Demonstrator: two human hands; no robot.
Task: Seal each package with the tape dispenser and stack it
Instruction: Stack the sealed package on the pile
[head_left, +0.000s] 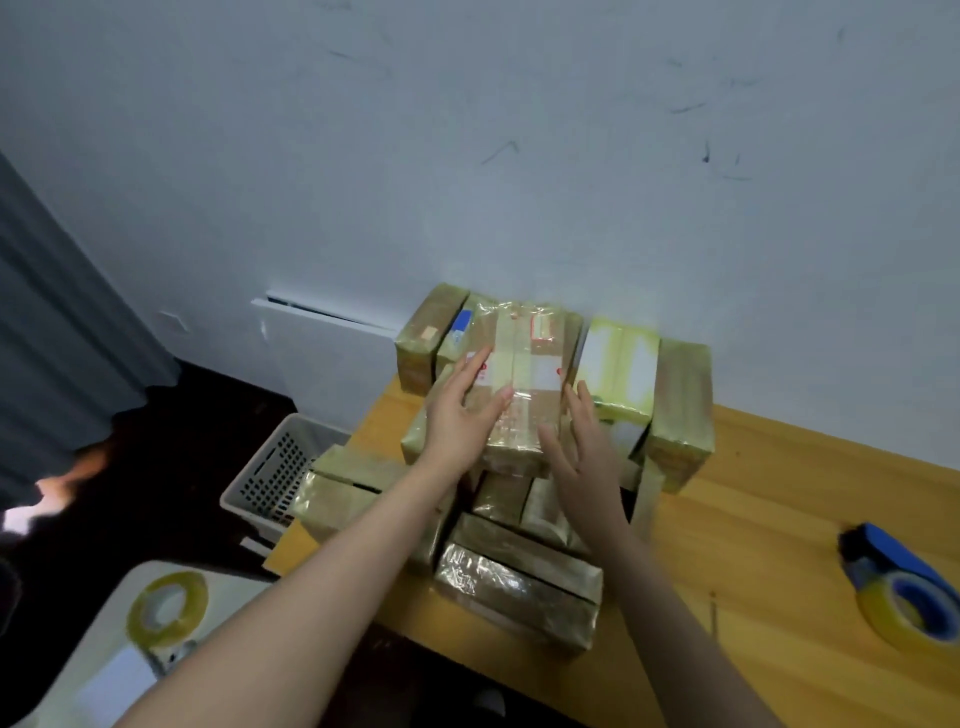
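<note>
Wooden table stands against the wall, and the pile of taped packages backs onto it, so the wall likely props the rear row. The top package sits on the pile, taped over; looks sealed. Left hand lies flat on its top, right hand flat at its right side. Fingers are straight and grip nothing; probably squaring it up. Tape dispenser is parked far right, well apart, both hands being needed here.

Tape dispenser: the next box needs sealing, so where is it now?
Head view, far right: the tape dispenser lies on the table, to the right of the packages and apart from them.
</note>
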